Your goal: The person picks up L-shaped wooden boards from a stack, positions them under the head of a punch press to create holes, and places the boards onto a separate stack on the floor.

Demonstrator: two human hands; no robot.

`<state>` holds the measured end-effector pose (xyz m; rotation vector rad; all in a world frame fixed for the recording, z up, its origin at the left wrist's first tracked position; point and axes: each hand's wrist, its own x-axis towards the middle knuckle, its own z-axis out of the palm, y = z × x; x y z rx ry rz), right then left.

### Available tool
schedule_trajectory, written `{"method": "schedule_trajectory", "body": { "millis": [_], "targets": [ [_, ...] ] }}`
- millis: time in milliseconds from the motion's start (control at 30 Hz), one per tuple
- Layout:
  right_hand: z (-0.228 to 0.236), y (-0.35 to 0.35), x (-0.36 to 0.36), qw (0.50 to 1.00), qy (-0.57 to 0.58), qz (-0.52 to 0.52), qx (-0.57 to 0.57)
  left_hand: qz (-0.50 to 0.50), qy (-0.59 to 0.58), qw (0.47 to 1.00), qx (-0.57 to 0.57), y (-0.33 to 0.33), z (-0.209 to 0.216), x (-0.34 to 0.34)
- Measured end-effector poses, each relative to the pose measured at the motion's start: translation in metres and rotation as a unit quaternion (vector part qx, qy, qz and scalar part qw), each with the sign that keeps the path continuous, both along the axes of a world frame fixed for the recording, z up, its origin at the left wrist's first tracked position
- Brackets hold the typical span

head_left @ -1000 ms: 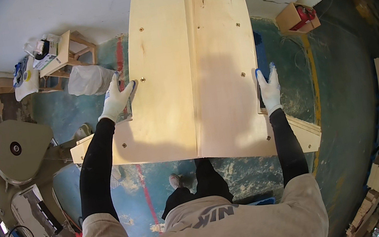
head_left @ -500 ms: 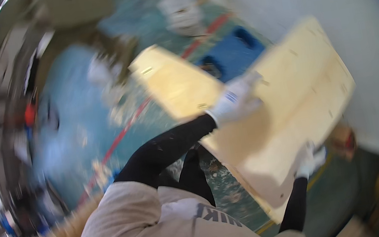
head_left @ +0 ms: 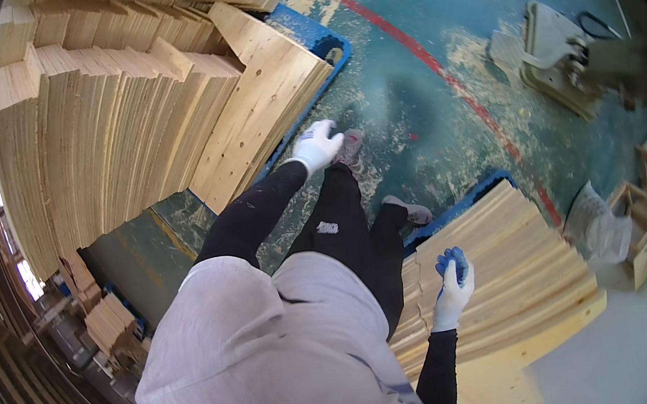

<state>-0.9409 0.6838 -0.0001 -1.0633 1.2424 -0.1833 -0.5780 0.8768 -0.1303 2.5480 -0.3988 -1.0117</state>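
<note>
**Hands between two piles of boards**

The top board [head_left: 262, 110] lay flat on the tall stack [head_left: 117, 125], its long axis running from the stack's far upper edge down toward the person, with its near end jutting out over a blue pallet [head_left: 319, 38]. The left hand [head_left: 317, 146], gloved white, sat just off that near end, close to the board's corner; whether it touched the wood could not be told. Its fingers looked loosely curled, clamped on nothing visible. This hand was clearly the nearer one to the board.

The right hand [head_left: 453, 287], also gloved, with blue on the fingertips, hung well apart from the top board, on the other side of the person's legs. It was over the low stack [head_left: 513, 273], fingers bent but holding nothing that showed. The two hands were wide apart, one to each pile.

Out from the top board, the tall stack fanned away to the left in many leaning layers. Below the board's near end the person's shoes [head_left: 349, 147] stood on a green floor [head_left: 427, 109] strewn with sawdust, crossed by a red line [head_left: 438, 70]. Farther from the board, past the line, stood a pale machine [head_left: 564, 62]. Beyond the low stack, far from the board, lay a bag [head_left: 602, 225] and a small wooden crate [head_left: 644, 223].
</note>
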Motion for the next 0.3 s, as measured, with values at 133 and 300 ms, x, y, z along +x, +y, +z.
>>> {"method": "schedule_trajectory", "body": {
  "millis": [133,300],
  "targets": [
    [-0.077,0.017,0.144,0.989,0.002,0.120,0.083,0.086,-0.052,0.987,0.126,0.117,-0.093,0.144],
    [-0.255,0.073,0.303,0.964,0.000,0.216,0.155,0.129,-0.066,0.978,0.149,0.166,-0.209,0.296]
  ]
}}
